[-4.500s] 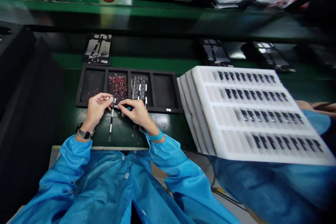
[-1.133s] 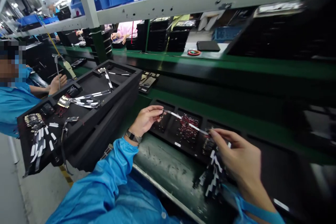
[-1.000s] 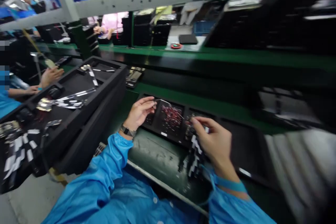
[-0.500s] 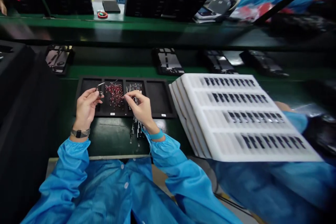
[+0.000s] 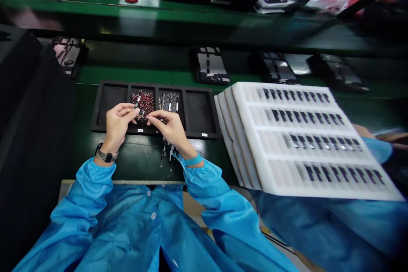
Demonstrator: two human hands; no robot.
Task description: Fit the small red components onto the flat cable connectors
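Note:
My left hand (image 5: 118, 124) pinches a small dark component (image 5: 139, 111) with a thin strip, over the second compartment of a black tray (image 5: 110, 127). Close to it on the right, my right hand (image 5: 169, 128) has thumb and index finger pinched together; what is between them is too small to make out. Tiny red and silver parts (image 5: 145, 101) lie scattered in the second compartment. The third compartment holds small dark modules (image 5: 169, 101). Narrow metallic strips (image 5: 164, 153) lie on the green bench below the tray, partly hidden by my right hand.
To the right, stacked white foam trays (image 5: 270, 131) hold rows of black parts. Several dark devices, one of them behind the black tray (image 5: 210, 66), lie along the green line. A black block (image 5: 32, 114) stands at the left. Another person's hand (image 5: 361, 131) shows at the right.
My left hand has moved right with the component, closer to my right hand. My right hand stays pinched near the tray. The camera view has shifted slightly.

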